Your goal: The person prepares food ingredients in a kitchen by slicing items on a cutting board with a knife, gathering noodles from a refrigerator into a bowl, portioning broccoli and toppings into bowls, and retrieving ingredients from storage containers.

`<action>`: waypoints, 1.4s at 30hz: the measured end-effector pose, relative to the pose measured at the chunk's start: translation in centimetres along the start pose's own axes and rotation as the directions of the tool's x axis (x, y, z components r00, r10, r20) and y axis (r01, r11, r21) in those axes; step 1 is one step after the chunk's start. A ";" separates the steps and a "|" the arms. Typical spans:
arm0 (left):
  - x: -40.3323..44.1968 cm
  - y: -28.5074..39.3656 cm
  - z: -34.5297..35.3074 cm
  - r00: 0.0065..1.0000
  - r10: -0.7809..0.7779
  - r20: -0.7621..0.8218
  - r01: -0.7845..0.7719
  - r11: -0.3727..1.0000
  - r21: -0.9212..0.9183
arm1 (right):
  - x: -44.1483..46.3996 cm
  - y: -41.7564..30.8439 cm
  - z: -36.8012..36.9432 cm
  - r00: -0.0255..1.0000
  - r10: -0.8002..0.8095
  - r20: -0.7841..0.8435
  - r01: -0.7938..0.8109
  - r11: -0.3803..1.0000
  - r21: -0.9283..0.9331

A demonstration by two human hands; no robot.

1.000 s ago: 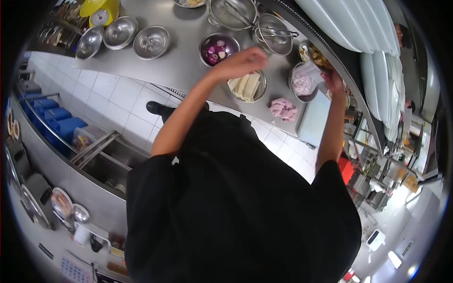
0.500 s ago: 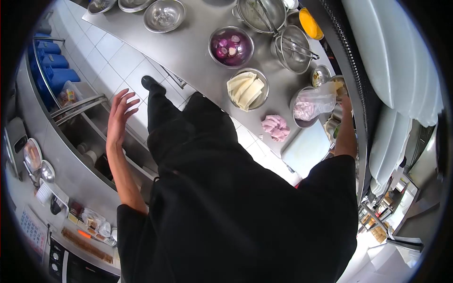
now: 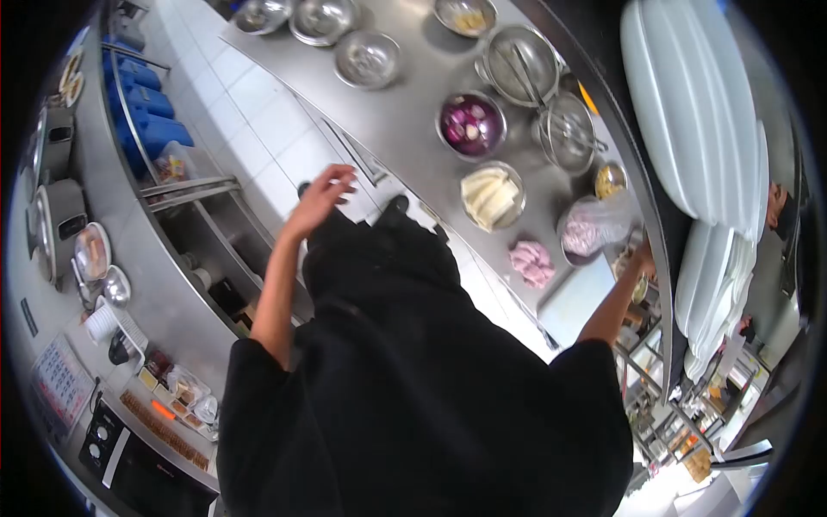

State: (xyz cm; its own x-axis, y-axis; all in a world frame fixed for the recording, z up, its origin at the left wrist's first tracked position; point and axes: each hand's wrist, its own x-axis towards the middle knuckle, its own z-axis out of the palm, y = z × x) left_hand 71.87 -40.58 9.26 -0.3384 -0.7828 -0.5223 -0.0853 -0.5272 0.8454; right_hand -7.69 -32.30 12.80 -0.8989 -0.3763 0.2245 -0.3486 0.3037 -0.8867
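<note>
My left hand [image 3: 326,196] hangs in the air over the floor gap in front of my legs, fingers loosely apart and holding nothing. At the right end of the steel counter [image 3: 405,116], my right hand [image 3: 639,260] reaches in beside the shelf edge among small containers. Its fingers are mostly hidden, so what it touches is unclear. Close to it stands a bowl of pale pink meat [image 3: 581,234] with a clear plastic bag [image 3: 610,222] over it. A white cutting board [image 3: 575,303] and a lump of pink raw meat [image 3: 531,264] lie nearer my body.
Farther along stand a bowl of pale strips [image 3: 491,196], a bowl of purple onions [image 3: 470,126], strainers [image 3: 519,65] and metal bowls [image 3: 368,60]. White plates [image 3: 689,112] sit on the shelf at right. A second counter with open drawers [image 3: 220,250] runs on the left.
The view has turned, shifting the counter items rightward and down. My left hand has swung across towards the counter. My right hand has moved lower, away from the plastic bag.
</note>
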 end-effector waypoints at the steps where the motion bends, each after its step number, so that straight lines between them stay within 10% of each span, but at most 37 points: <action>1: 0.3 -0.1 -0.4 1.000 -0.006 0.023 0.006 1.000 -0.012 | -2.4 -0.4 -1.5 0.996 -0.014 -0.089 0.015 1.000 0.000; 5: 1.5 -0.4 -2.4 0.992 0.056 0.113 -0.056 0.998 -0.003 | -18.4 -0.2 -3.9 0.979 0.141 -0.145 -0.126 0.986 0.108; 9: 1.9 -0.5 -6.2 0.957 0.074 0.279 -0.077 0.997 -0.002 | -38.6 -5.4 7.3 0.770 0.454 0.448 -0.584 0.785 0.209; 13: -2.0 4.2 -12.8 0.924 0.085 0.374 -0.102 0.994 0.026 | -53.6 -17.7 21.4 0.396 0.374 0.839 -0.268 0.921 -0.284; 17: -4.7 2.9 -23.2 0.964 0.253 0.085 -0.260 0.962 0.085 | -62.8 -23.6 33.4 -0.004 0.103 0.995 -0.071 0.992 -0.103; 22: -9.3 0.6 -35.4 0.914 0.220 -0.340 -0.252 0.966 -0.052 | -71.3 -36.3 40.8 -0.248 0.042 0.968 -0.308 0.944 -0.119; 26: -10.8 1.0 -42.1 0.828 0.018 -0.561 -0.179 0.956 -0.232 | -74.0 -35.9 48.6 -0.332 -0.011 0.943 0.190 0.979 0.078; 28: -8.8 2.7 -46.8 0.773 -0.054 -0.632 -0.076 0.981 -0.177 | -76.4 -39.5 53.8 -0.397 0.059 0.916 0.088 0.996 -0.026; 33: 0.4 7.1 -57.0 0.698 0.334 -0.634 -0.296 0.940 0.170 | -82.6 -46.2 66.2 -0.451 0.128 0.883 -0.229 0.940 -0.253; 34: 2.4 8.5 -59.7 0.695 0.375 -0.614 -0.312 0.926 0.212 | -84.1 -49.8 68.7 -0.425 0.142 0.894 -0.028 0.985 -0.170; 37: 5.3 15.5 -68.0 0.499 0.173 -0.849 -0.098 0.985 0.143 | -86.7 -47.8 82.9 -0.288 -0.176 0.941 0.411 0.865 0.288; 39: 6.2 19.2 -76.2 0.180 0.301 -0.936 -0.101 0.953 0.287 | -90.5 -56.3 90.0 0.029 -0.105 0.994 0.529 0.846 0.074; 40: 6.3 21.4 -80.0 0.075 0.324 -0.943 -0.142 0.939 0.312 | -91.5 -61.2 92.3 0.073 -0.320 0.945 0.508 0.827 0.241; 42: 6.9 24.5 -86.0 -0.005 0.411 -0.912 -0.133 0.903 0.408 | -92.4 -69.2 97.4 -0.063 -0.192 0.979 0.233 0.951 0.201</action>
State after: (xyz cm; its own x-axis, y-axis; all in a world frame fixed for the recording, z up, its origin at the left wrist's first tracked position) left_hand 148.07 -87.33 16.83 0.8210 -0.5141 0.2481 -0.4142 -0.2374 0.8787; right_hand 125.33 -103.76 14.04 0.3839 -0.8917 -0.2399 -0.4872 0.0251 -0.8729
